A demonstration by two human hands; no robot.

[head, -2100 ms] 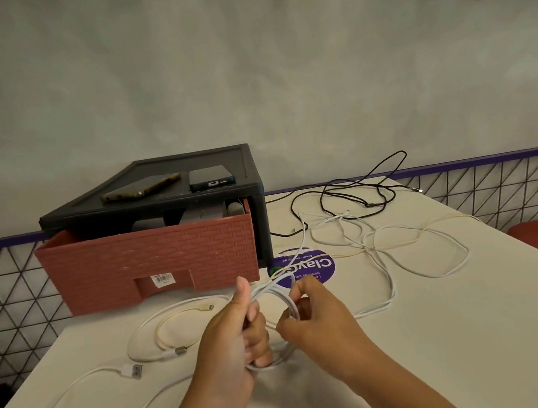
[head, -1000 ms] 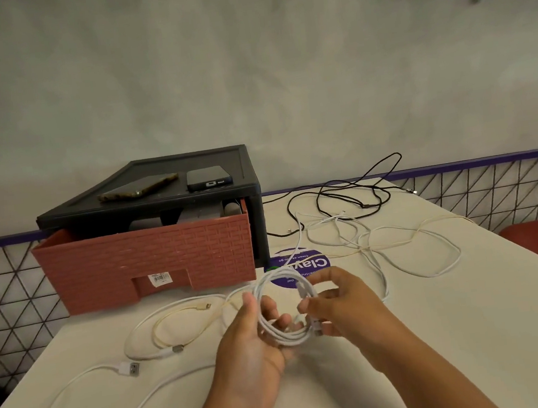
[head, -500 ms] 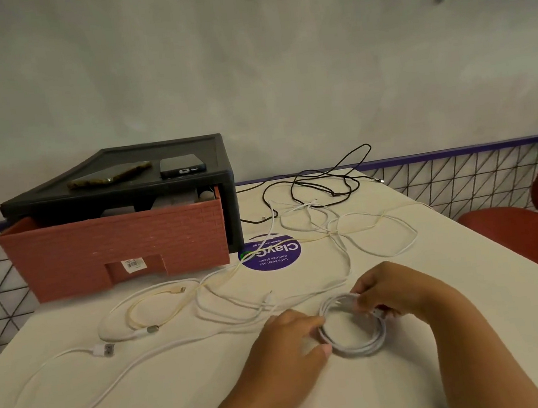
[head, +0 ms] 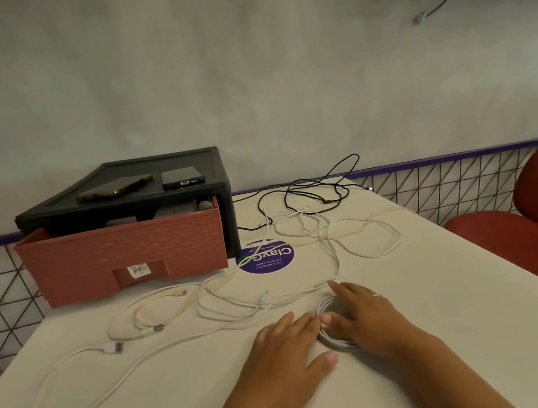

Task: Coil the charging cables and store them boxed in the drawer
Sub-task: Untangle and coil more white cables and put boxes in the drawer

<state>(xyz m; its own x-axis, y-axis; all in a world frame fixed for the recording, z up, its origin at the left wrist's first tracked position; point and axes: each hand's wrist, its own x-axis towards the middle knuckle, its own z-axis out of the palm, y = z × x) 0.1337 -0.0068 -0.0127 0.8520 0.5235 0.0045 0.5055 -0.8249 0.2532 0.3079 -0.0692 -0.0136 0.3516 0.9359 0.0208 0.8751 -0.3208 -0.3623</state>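
A coiled white cable (head: 330,340) lies flat on the cream table (head: 443,335) near its front. My right hand (head: 366,315) lies over the coil with fingers straight, hiding most of it. My left hand (head: 285,346) rests flat on the table beside the coil, its fingertips touching the coil's left edge. Loose white cables (head: 226,312) sprawl to the left and behind. A cream cable (head: 165,303) curls near the drawer. A black cable (head: 313,195) lies at the back. The red brick-patterned drawer (head: 125,253) stands pulled out of its black case (head: 171,184).
Two phones (head: 115,187) (head: 182,177) lie on top of the black case. A round purple sticker (head: 265,256) sits on the table by the drawer. A red chair (head: 532,227) stands at the right. A wire grid fence lines the table's far edges.
The coil went from being held up between both hands to lying on the table. Both hands now rest flat, the right covering the coil. The view shifted right.
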